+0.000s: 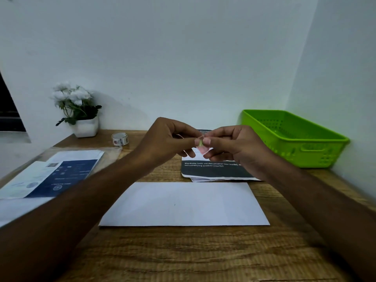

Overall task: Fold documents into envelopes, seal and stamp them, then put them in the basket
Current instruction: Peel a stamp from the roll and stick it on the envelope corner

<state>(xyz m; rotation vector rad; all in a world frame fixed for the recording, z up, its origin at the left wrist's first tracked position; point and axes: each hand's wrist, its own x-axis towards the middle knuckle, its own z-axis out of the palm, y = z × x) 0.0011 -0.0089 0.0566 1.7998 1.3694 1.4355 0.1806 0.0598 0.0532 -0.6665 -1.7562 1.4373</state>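
Our left hand (168, 137) and right hand (237, 148) pinch a small stamp sticker (201, 147) above the white envelope (183, 204) lying flat on the desk (183, 253), so we judge stamping and the green basket (305, 153) remain.

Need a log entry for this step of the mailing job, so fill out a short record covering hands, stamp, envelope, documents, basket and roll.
left hand: pinches the stamp, raised above the table
right hand: pinches the same stamp from the other side
stamp: small, pinkish, between both hands' fingertips
envelope: white, flat on the table, no stamp visible on it
documents: stack behind the envelope, partly hidden by the hands
basket: green, right rear corner, no envelope seen inside
roll: left rear, near the flower pot
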